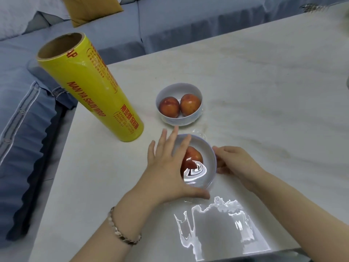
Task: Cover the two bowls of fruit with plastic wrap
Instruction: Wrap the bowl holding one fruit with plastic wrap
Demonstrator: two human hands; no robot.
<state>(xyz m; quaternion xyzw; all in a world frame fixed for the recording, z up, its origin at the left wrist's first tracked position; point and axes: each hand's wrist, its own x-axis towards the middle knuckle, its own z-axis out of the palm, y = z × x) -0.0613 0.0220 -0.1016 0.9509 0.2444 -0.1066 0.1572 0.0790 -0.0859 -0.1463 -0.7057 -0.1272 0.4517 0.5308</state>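
Left hand (166, 167) lies flat with fingers spread and straight on the plastic wrap (217, 224) stretched over the near bowl (211, 156), thumb along its near rim. Loose wrap trails from there to the near edge of the table (264, 91). Right hand (236, 161) cups the bowl's right wall with curled fingers. 1 red fruit (194, 156) shows through the film. Just beyond stands the far bowl (179, 87), uncovered, with 2 fruits. Left of both bowls, the yellow roll (90, 87) stands upright.

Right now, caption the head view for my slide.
Left hand presses clear plastic wrap over near white bowl of red fruit; right hand grips its side.
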